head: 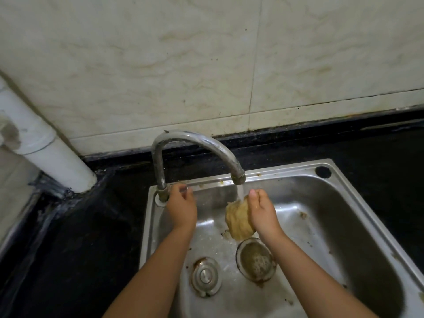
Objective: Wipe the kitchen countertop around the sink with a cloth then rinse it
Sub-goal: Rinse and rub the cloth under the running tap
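Right hand [261,213] grips the cloth [238,222], fingers curled round its bunched top so the wad hangs straight under the spout of the tap [195,154]. Held that way, the running water [239,193] lands on the top of the cloth and should soak down through it, dripping into the sink [321,216] rather than onto the counter [80,237]. It sits just above and behind the open drain [255,260], a sensible spot for dirty water to run off. Left hand [182,206] reaches to the base of the tap, fingers bent at what looks like the handle; whether they actually clasp it I can't tell, as the handle is hidden behind them. My guess is it stays there to set or stop the flow. A plug [205,276] lies loose on the sink floor, beside the drain, so nothing pools. Wiping looks done; this is the rinse
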A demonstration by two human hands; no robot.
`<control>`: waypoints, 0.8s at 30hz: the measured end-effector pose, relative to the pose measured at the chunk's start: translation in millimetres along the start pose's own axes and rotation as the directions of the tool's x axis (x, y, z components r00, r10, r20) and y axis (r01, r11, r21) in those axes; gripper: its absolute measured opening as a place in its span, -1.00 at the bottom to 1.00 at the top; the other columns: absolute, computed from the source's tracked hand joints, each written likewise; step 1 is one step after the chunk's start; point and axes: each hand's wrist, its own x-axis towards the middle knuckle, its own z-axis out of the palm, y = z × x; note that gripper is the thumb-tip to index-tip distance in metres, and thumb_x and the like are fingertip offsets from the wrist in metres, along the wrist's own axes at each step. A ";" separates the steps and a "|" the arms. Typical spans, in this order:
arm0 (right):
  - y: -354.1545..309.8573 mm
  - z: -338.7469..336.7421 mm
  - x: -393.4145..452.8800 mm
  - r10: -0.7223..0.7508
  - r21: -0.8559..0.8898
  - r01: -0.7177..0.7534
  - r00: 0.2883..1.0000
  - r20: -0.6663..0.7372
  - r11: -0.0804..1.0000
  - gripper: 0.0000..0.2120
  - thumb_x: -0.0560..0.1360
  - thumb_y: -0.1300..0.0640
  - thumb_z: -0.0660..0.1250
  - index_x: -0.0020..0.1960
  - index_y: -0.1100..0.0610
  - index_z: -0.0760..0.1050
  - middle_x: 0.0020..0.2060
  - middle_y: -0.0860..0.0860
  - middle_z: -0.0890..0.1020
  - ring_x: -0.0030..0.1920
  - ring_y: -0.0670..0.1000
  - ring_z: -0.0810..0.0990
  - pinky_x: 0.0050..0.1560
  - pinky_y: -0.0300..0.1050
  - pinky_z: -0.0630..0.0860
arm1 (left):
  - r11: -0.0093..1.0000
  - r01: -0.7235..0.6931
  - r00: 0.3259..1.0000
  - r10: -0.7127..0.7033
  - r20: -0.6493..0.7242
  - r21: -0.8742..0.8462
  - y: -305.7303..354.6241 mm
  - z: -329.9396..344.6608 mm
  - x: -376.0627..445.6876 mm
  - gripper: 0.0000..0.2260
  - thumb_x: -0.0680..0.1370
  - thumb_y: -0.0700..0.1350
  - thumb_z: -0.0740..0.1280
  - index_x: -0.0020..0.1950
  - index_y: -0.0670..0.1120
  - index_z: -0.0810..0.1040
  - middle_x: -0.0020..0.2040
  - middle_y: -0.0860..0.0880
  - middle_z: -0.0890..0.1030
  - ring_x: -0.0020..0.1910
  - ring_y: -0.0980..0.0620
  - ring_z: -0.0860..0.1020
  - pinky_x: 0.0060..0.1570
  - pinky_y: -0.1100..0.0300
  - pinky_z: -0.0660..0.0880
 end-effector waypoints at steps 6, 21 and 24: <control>-1.8 3.1 0.5 0.033 0.042 -0.033 0.999 -0.007 0.999 -0.74 0.62 0.10 0.03 -0.23 0.11 0.28 -0.35 -0.02 0.37 -0.30 -0.08 0.37 -0.31 -0.30 0.33 | 0.991 -0.112 0.993 0.114 -0.021 0.072 -0.9 0.5 4.6 -0.90 0.57 -0.19 0.22 -0.04 -0.18 0.51 -0.11 -0.18 0.59 -0.08 -0.11 0.56 -0.08 0.11 0.46; -6.7 2.5 -2.8 0.125 0.156 -0.120 0.992 -0.023 0.980 -0.69 0.63 0.07 0.01 -0.27 0.08 0.27 -0.33 0.00 0.38 -0.30 -0.08 0.38 -0.25 -0.21 0.36 | 0.988 -0.134 0.991 0.134 0.003 0.071 -6.4 -0.6 0.3 -0.70 0.57 -0.11 0.23 0.29 -0.12 0.36 -0.08 -0.06 0.52 -0.12 0.01 0.50 -0.12 0.12 0.46; -5.9 3.4 -3.1 0.175 0.288 -0.167 0.985 -0.002 0.943 -0.70 0.62 0.09 0.05 -0.28 0.09 0.30 -0.34 0.00 0.39 -0.31 -0.06 0.39 -0.27 -0.19 0.37 | 0.993 -0.088 0.996 0.086 0.017 0.085 -9.7 3.0 -16.6 -0.70 0.58 -0.06 0.20 0.26 -0.15 0.31 -0.22 0.04 0.47 -0.25 0.05 0.50 -0.32 0.21 0.42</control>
